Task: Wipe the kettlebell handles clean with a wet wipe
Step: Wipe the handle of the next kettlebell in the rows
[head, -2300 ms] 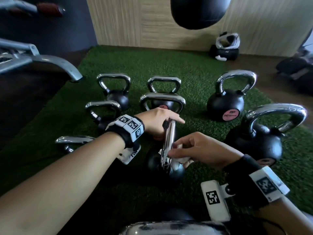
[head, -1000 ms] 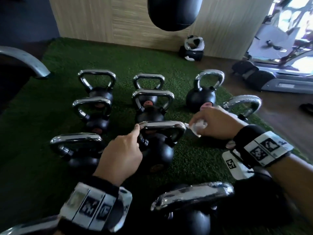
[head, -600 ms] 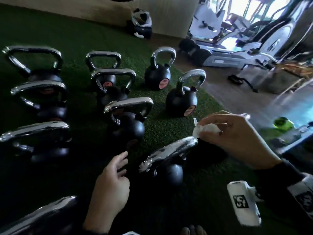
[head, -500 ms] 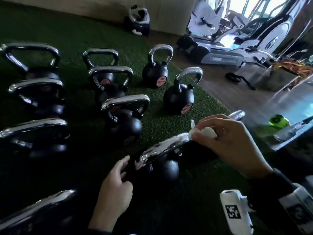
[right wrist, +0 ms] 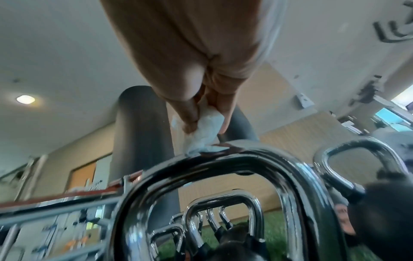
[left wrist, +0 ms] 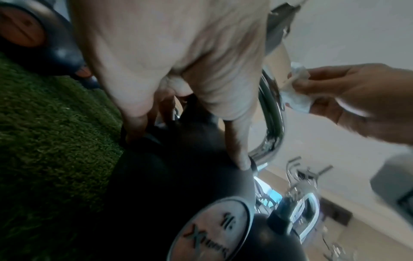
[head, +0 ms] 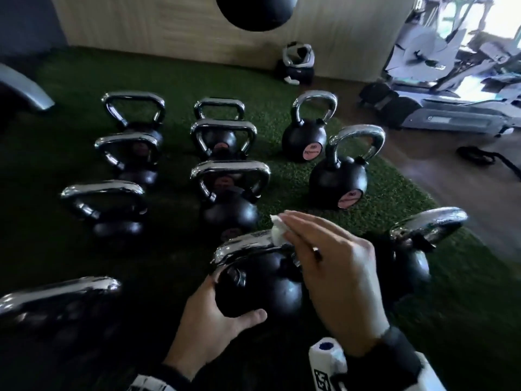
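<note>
Your left hand point(head: 208, 328) cups the round black body of the nearest black kettlebell with a chrome handle point(head: 260, 289), thumb and fingers curled around its sides, on the green artificial turf point(head: 282, 170). Your right hand point(head: 335, 277) pinches a crumpled white wet wipe point(head: 277, 234) between thumb and fingertips, pressing it onto the top of that kettlebell's shiny handle point(right wrist: 223, 159). More chrome-handled black kettlebells point(head: 228, 193) stand in rows beyond.

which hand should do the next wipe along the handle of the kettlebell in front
Right. The right hand already pinches the wet wipe and has it on top of the chrome handle. The left hand cups the black kettlebell body, probably steadying it.
</note>
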`<control>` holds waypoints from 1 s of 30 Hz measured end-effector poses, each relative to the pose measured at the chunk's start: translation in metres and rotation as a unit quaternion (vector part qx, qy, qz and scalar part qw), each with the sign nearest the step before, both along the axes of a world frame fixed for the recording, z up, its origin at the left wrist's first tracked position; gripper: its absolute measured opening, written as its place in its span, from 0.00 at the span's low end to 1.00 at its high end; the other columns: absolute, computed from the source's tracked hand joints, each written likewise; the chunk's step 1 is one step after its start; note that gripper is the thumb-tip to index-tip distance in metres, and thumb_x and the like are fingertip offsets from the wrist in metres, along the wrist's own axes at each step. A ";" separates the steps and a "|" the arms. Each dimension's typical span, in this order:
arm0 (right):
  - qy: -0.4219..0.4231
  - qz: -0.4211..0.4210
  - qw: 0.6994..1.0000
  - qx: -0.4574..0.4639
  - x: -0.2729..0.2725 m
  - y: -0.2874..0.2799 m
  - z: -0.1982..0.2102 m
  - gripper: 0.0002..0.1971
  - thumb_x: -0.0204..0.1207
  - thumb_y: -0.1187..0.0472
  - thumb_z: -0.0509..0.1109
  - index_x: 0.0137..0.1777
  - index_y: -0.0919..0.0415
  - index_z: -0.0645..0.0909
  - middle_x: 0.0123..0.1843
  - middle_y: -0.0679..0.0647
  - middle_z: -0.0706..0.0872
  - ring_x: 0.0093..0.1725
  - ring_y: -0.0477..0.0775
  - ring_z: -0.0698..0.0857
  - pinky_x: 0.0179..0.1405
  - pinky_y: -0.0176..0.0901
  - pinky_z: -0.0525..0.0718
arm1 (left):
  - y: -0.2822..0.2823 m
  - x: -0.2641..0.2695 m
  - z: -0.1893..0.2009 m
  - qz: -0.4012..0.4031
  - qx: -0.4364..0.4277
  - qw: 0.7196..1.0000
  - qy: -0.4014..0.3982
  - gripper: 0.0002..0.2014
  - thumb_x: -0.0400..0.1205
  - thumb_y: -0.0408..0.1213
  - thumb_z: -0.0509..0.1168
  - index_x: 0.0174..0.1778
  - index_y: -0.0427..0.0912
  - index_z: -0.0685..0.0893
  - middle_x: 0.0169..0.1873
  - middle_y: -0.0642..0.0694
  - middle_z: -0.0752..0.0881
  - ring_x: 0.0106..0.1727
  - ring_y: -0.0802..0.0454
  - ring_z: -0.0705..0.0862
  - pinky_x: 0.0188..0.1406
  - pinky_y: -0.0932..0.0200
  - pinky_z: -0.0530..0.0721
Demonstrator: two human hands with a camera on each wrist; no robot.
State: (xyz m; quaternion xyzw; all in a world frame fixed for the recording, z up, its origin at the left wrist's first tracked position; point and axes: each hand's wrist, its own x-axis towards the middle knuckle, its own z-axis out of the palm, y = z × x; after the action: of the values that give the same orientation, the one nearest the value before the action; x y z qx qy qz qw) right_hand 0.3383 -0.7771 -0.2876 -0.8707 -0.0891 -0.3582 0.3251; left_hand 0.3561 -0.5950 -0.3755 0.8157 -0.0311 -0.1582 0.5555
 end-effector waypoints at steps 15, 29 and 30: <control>-0.001 -0.059 0.998 0.031 0.007 -0.037 -0.040 0.13 0.81 0.76 0.70 0.60 0.64 0.90 0.56 0.49 0.93 0.53 0.40 0.88 0.61 0.32 0.84 | -0.004 0.002 -0.016 0.024 0.030 0.999 -0.036 0.49 0.59 0.52 0.89 0.75 0.70 0.72 0.63 0.72 0.83 0.59 0.91 0.74 0.56 0.83 0.71; 0.208 -0.018 0.896 0.392 0.012 -0.060 -0.112 0.10 0.87 0.64 0.68 0.50 0.55 0.91 0.45 0.56 0.94 0.44 0.48 0.89 0.47 0.51 0.85 | -0.008 -0.003 0.002 0.052 0.141 0.988 -0.020 0.48 0.58 0.62 0.86 0.74 0.66 0.72 0.47 0.74 0.77 0.56 0.67 0.79 0.48 0.77 0.73; 0.223 -0.012 0.890 0.396 0.010 -0.059 -0.114 0.10 0.87 0.66 0.68 0.50 0.56 0.91 0.45 0.55 0.94 0.45 0.47 0.90 0.47 0.48 0.85 | -0.010 -0.005 0.007 0.044 0.184 0.982 -0.028 0.46 0.60 0.66 0.83 0.74 0.63 0.73 0.45 0.72 0.78 0.56 0.63 0.82 0.43 0.78 0.74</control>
State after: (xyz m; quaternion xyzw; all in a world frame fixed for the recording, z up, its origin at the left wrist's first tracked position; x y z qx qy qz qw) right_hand 0.3481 -0.8360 -0.4013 -0.7274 0.1458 -0.1641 0.6501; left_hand 0.3506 -0.6047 -0.3687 0.9088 0.0188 -0.1139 0.4010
